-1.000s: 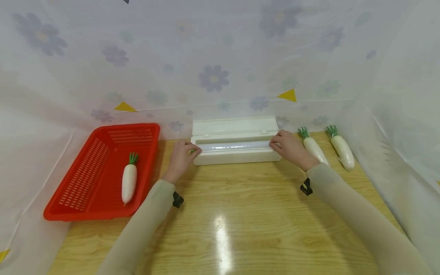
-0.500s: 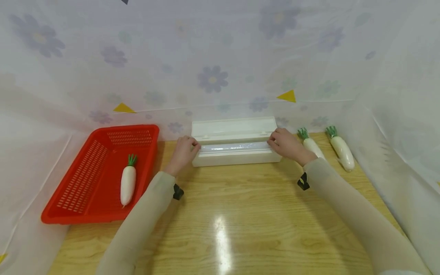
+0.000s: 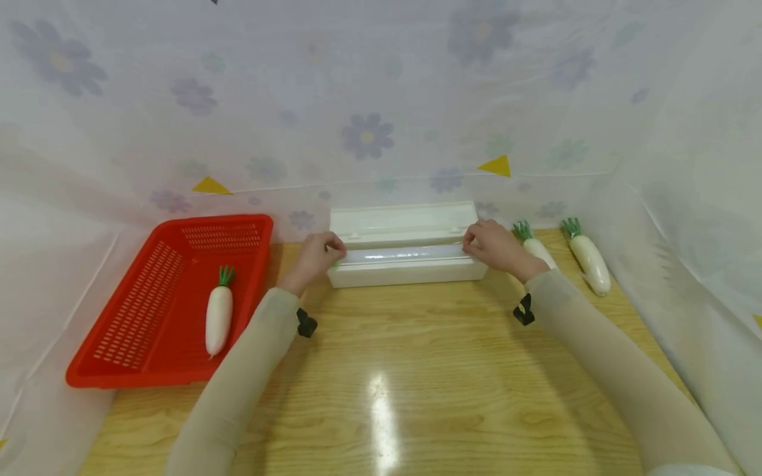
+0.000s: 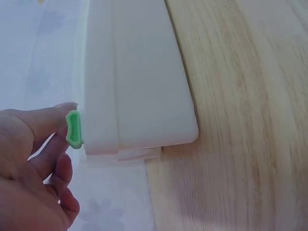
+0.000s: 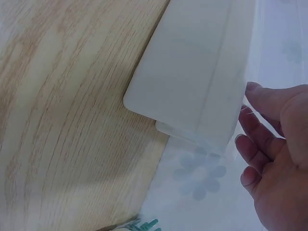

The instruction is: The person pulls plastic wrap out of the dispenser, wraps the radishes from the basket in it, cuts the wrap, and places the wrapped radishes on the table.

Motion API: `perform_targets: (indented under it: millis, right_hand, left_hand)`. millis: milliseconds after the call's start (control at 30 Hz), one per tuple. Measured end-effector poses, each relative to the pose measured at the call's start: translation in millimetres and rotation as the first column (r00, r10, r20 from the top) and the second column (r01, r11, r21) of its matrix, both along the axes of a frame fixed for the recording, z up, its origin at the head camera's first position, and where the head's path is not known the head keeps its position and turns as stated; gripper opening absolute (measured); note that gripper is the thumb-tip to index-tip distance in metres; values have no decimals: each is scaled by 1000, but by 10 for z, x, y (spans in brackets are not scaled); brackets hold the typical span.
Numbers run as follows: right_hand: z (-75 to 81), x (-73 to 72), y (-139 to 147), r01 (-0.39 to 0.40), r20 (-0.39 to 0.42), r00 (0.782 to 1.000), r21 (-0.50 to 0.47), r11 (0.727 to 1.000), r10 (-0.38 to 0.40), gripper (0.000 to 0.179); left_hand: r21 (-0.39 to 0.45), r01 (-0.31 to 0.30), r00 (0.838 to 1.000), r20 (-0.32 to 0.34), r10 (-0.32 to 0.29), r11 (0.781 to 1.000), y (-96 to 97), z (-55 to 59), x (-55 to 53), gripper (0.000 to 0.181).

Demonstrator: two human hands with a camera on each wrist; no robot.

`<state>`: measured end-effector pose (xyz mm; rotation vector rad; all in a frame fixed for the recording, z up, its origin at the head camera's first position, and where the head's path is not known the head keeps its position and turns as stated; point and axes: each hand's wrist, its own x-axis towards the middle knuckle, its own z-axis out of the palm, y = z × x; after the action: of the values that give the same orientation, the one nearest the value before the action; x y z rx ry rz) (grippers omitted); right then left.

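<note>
A white plastic wrap box (image 3: 407,274) stands on the table with its lid (image 3: 405,223) raised at the back. A shiny strip of clear plastic wrap (image 3: 405,255) spans its opening between the two hands. My left hand (image 3: 314,260) pinches the wrap at the box's left end, thumb against forefinger. Beside those fingertips a green slider (image 4: 73,129) sits at the box edge in the left wrist view. At the right end my right hand (image 3: 497,246) pinches the wrap's other corner, the remaining fingers loosely curled. The film between the fingertips is hard to see.
A red basket (image 3: 169,380) at the left holds one white radish (image 3: 219,320) with green leaves. On the right lie two more radishes, one (image 3: 538,252) partly behind the right arm, the other (image 3: 591,263) near the side curtain. A flowered curtain (image 3: 369,86) hangs behind.
Both hands have shifted slightly, the left one up and back at its end of the box. The wrap has risen between them and covers more of the box's opening. The radishes and basket stay put.
</note>
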<state>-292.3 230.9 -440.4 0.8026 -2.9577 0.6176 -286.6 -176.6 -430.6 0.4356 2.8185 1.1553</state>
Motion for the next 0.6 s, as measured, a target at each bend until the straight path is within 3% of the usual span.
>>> perform_targets:
  millis: [167, 400, 600]
  right_hand:
    - [4, -13, 43, 68, 83, 995, -119, 991, -58, 13]
    - [-1, -19, 97, 192, 170, 973, -226, 955, -155, 25]
    - [-7, -23, 139, 330, 312, 921, -315, 890, -231, 35]
  left_hand:
    - [19, -54, 998, 15, 54, 998, -13, 52, 15, 15]
    - [3, -138, 990, 5, 138, 990, -46, 33, 5, 19]
    - [56, -155, 988, 33, 153, 986, -68, 48, 13, 19]
